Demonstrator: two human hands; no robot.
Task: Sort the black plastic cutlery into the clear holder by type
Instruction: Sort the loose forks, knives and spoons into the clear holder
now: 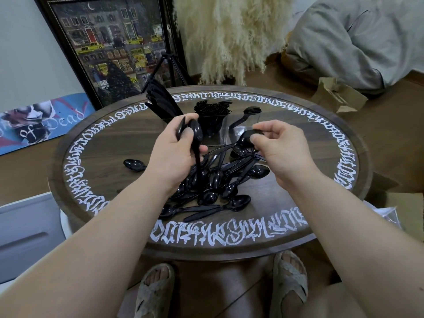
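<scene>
A heap of black plastic spoons [213, 187] lies in the middle of the round wooden table [110, 143]. My left hand [176, 154] grips a bundle of spoons [196, 134], bowls up, just above the heap. To the right, my right hand [282, 148] pinches the bowl of one spoon [249, 135] whose handle slants down into the heap. Behind my hands stands the clear holder [238, 131]: knives [163, 99] fill its left part, forks [212, 109] the middle, and a single utensil [246, 114] leans in the right part. One spoon [134, 165] lies apart to the left.
The table's rim carries white painted lettering. A framed picture [112, 44] and a tripod [169, 67] stand behind the table, with pampas grass [231, 35] and a grey cushion [358, 40] further right. Cardboard [339, 95] lies on the floor at right. My sandalled feet show below the table.
</scene>
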